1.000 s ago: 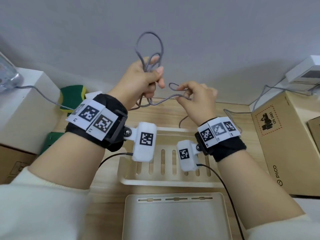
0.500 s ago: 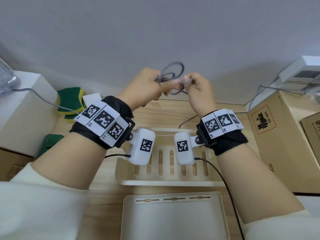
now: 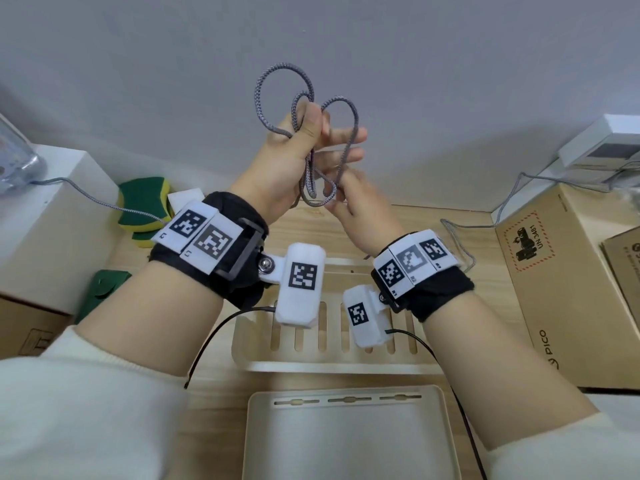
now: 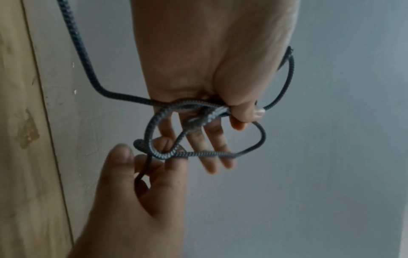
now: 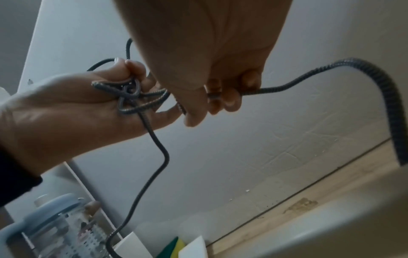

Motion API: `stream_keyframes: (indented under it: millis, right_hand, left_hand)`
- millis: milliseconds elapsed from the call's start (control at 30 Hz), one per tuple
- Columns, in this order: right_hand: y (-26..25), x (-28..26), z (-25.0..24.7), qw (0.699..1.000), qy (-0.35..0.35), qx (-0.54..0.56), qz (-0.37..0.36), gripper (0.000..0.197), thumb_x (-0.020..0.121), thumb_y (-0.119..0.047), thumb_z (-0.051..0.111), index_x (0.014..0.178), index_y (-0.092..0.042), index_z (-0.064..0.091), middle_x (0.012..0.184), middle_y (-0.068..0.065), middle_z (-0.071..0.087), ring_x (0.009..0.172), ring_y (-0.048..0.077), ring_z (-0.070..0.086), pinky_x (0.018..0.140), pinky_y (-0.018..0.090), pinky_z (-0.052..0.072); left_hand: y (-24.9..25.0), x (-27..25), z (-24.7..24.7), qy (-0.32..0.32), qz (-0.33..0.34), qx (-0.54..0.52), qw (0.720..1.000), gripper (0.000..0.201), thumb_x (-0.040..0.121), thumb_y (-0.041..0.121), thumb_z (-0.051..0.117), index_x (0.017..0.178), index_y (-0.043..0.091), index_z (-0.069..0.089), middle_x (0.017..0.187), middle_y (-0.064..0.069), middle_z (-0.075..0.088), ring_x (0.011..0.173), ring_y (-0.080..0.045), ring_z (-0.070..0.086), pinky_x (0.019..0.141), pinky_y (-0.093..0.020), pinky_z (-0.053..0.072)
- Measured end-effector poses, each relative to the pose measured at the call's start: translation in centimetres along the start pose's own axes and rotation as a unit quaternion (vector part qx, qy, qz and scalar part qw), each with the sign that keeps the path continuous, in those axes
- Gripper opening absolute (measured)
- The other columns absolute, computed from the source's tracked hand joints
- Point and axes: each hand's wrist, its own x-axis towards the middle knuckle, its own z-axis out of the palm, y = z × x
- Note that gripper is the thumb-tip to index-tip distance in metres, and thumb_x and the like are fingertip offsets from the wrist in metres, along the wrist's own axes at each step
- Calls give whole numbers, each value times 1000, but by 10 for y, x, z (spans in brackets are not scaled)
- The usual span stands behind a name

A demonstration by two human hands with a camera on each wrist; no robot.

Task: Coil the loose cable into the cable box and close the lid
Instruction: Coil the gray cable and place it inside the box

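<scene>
Pinching several gathered loops of the grey braided cable (image 3: 306, 98) between thumb and forefinger, the left hand (image 3: 294, 157) is raised in front of the wall, its other fingers stretched out straight toward the right. Two loops stand up above the thumb and more hang below the palm. The right hand (image 3: 360, 209) sits just beside and slightly below it, fingers curled round a strand of the same cable; in the right wrist view that strand leaves the curled fingers (image 5: 229, 97) and arcs away to the right. In the left wrist view the bundle is clamped under the left thumb (image 4: 245, 111), and one loop reaches down to the right hand's fingertips.

From the left hand a length of cable runs off to the left over a white box (image 3: 52, 216); another length trails on the table (image 3: 485, 306) to the right and climbs toward a white device (image 3: 609, 140) above a cardboard box (image 3: 568, 282). Below the wrists, on the table, stands the open cream cable box (image 3: 332, 365) with its slotted floor, with no cable seen in it. Its lid (image 3: 346, 441) lies flat just in front of it, nearer the person. Green and yellow sponges (image 3: 142, 195) rest at the far left by the wall.
</scene>
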Motion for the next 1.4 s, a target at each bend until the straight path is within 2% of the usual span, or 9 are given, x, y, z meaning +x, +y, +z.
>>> stream_keyframes:
  millis: [133,267,433,533,633,767,933,1167,1400]
  right_hand:
    - [14,-6,-4,997,39,-1,73,28,86,-13,49,111,-19,39,75,-5,54,84,29,57,88,37,32]
    - [26,-8,-15,984,79,-34,156,11,84,-22,51,93,-28,53,65,-12,51,85,21,56,82,33,21]
    - [20,-2,-36,956,176,167,166,13,74,-28,62,67,-29,50,53,-3,49,59,28,61,63,35,47]
    - [9,1,-41,960,157,188,136,20,77,-17,58,66,-29,47,44,-4,51,40,16,56,56,28,46]
    - [4,5,-42,962,154,191,119,21,78,-14,55,67,-30,46,30,-8,45,35,17,56,50,26,41]
    - [8,1,-35,961,143,208,114,15,79,-19,59,72,-29,50,50,-8,53,46,16,58,54,29,46]
    - [22,-10,-9,993,-56,38,100,13,84,-13,51,89,-23,58,76,-7,59,82,20,59,83,38,49]
    - [6,-16,0,992,-96,7,82,21,92,-18,36,85,-25,54,61,-11,44,74,26,54,72,39,47]
    - [13,-15,-2,985,-89,58,137,23,94,-20,35,83,-23,55,62,-8,45,60,16,44,61,29,35]
  left_hand:
    - [2,-1,-3,30,-2,3,1000,31,97,34,27,75,17,41,73,2,58,50,-7,50,67,-38,56]
    - [3,-4,-8,19,8,83,996,20,89,13,55,75,19,42,72,1,46,45,-5,40,47,-23,45]
    - [-7,-5,-8,-17,-41,315,948,50,66,-3,75,96,18,40,101,-8,64,47,10,55,50,-11,44]
    - [-14,-3,0,-6,-64,332,941,48,68,-2,74,95,20,41,78,-3,64,66,-1,64,68,-24,55]
    - [-13,-3,5,3,-71,371,926,16,79,15,68,90,13,57,58,2,60,41,-3,45,42,-18,39]
    - [-9,-3,5,10,-82,316,945,24,89,25,54,68,15,58,58,-4,62,37,-7,30,38,-19,24]
    - [-1,1,4,59,-51,122,989,26,93,23,48,70,13,56,63,-5,65,38,-5,28,38,-16,27]
    - [6,-6,10,25,-53,174,983,22,60,42,73,60,25,59,103,-19,53,46,-10,33,51,-29,27]
    - [5,-3,7,-19,-100,68,992,16,65,5,46,71,15,36,77,-3,76,58,-15,38,50,-23,27]
